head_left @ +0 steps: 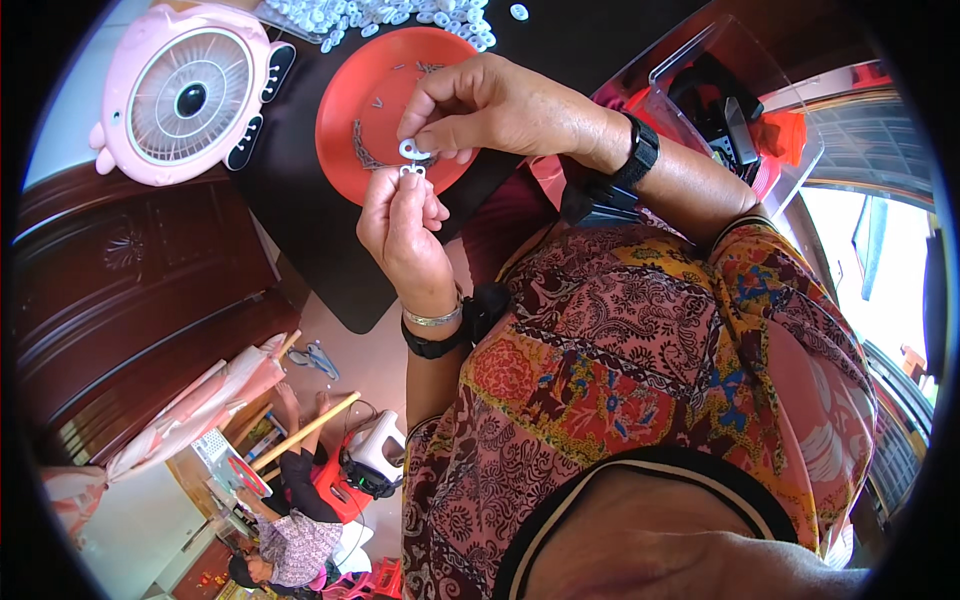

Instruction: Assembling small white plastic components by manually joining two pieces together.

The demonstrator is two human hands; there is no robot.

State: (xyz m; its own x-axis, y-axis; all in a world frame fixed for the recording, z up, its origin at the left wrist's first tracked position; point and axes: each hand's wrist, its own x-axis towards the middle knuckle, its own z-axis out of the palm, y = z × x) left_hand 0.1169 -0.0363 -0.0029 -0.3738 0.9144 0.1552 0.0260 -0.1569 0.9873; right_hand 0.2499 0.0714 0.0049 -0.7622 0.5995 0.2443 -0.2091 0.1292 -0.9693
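Over the near part of a round red plate [340, 105], my two hands meet fingertip to fingertip. My right hand [485, 110] pinches a small white oval plastic piece [411, 150] with a hole in it. Just below, my left hand [402, 225] grips another small white plastic piece [412, 171] between thumb and finger. The two pieces are touching or nearly so; I cannot tell if they are joined. Small thin metal parts [368, 155] lie scattered on the plate, partly hidden by my hands.
A heap of white oval pieces [440, 12] lies at the far edge of the dark table [330, 270]. A pink fan [190, 95] stands at the left. At the right is a clear plastic bin [735, 120] with assorted things. Another person [300, 545] sits at lower left.
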